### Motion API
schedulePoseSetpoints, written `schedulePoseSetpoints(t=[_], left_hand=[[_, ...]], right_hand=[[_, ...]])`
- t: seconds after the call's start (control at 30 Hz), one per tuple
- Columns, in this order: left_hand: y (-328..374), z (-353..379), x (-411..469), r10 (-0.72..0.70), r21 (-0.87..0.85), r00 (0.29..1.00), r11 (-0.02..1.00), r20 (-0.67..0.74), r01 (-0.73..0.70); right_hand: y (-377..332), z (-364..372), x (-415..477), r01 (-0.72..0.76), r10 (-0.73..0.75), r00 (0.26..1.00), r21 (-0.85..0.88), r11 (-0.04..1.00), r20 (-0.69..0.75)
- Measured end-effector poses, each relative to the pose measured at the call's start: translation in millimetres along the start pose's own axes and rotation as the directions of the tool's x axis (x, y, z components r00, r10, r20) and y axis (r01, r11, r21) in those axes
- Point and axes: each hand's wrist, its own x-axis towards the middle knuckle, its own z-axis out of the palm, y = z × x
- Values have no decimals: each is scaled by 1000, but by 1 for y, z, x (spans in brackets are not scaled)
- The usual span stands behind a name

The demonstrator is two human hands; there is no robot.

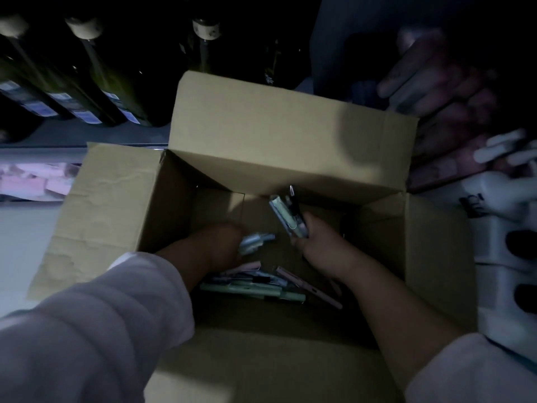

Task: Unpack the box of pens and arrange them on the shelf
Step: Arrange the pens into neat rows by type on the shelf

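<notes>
An open cardboard box [279, 132] stands in front of me with its flaps spread. Both my hands reach inside it. My right hand [322, 245] grips a small bunch of pens [286, 215], green and dark ones, pointing up and away. My left hand [223, 245] is low in the box, closed around pale blue-green pens [257, 241]. Several more loose pens [261, 286], green and pink, lie on the box floor between my forearms.
Dark glass bottles [96, 82] lie in a row on a shelf at upper left. Another person's hand [436, 74] hovers at upper right. White pieces with dark holes [508, 257] and pink items [453, 164] sit to the right of the box.
</notes>
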Motion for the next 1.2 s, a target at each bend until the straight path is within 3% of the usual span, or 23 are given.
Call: schedulePoseSetpoints(t=[0.1,0.27,0.43,0.63,0.77,0.87,1.03,1.2], left_hand=[[2,-4,-10,-38,-37,999,999,22,38],[9,-22,-17,-88,-271,995,960,-53,70],[23,-50,-37,-45,-566,992,824,-119,-31],[48,-83,-86,5,-741,989,662,-146,-113],[62,-116,-122,-34,-819,980,554,-196,-145],[76,-142,-155,-15,-838,966,501,-258,-216],[110,-184,-218,92,-827,959,487,-269,-279],[146,-222,-272,245,-825,935,448,-256,-344]], right_hand=[[-10,-5,-15,58,-57,998,32,998,-17],[-26,-20,-37,106,-101,994,113,988,-46],[-49,-31,-60,144,-129,989,243,959,-79],[-83,-47,-96,189,-111,974,434,881,-199],[-116,-72,-134,278,-137,952,583,763,-274],[-140,-91,-168,330,-152,941,724,605,-301],[-176,-127,-232,350,-252,928,876,333,-275],[-202,-151,-292,373,-246,910,919,129,-334]])
